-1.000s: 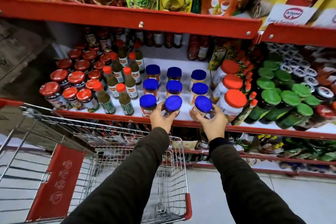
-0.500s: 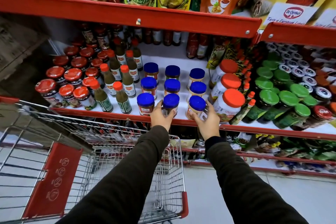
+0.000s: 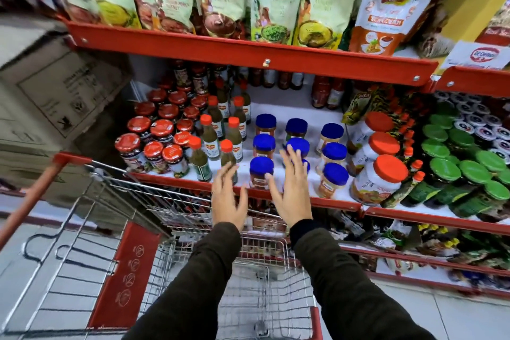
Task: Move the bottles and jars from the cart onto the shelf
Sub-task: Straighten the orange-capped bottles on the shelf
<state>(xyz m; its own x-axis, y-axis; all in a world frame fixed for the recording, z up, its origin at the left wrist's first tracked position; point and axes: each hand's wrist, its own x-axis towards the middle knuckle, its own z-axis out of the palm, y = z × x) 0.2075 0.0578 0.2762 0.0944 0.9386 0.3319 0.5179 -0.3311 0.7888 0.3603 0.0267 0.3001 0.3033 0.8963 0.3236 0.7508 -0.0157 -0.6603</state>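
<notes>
Blue-lidded jars stand in three columns on the white shelf. The front left jar and the front right jar stand free at the shelf's front edge. My left hand hovers open just in front of the edge, fingers spread. My right hand is open too, and it hides most of the middle front jar. Neither hand holds anything. The wire cart sits below my arms; what I can see of its basket holds nothing.
Red-lidded jars and small green sauce bottles fill the shelf's left side. Large orange-lidded jars and green-lidded jars stand to the right. Pouches hang above the red upper shelf. Cardboard boxes stand at left.
Both hands have let go of the front blue-lidded jars and pulled back a little with fingers spread. The view has tilted upward.
</notes>
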